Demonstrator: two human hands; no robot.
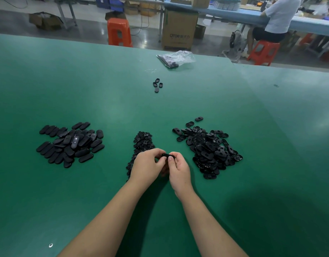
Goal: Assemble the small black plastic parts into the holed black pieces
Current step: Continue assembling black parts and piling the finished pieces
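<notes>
both hands, left hand (148,164) and right hand (178,168), pinched one holed piece (166,156) just above the surface (113,108) between the piles, and i judged the small part needed squaring to its hole before pressing.

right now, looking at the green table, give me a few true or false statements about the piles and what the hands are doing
1. Both hands hold one black piece between them. True: the left hand and right hand pinch it together.
2. The pile of holed pieces lies to the person's left. False: it lies to the right; the left pile shows closed oval pieces.
3. The pile of small parts sits between the two larger piles. True.
4. The clear plastic bag lies near the hands. False: it lies at the table's far edge.
5. Four loose pieces lie apart, beyond the piles. True.
</notes>
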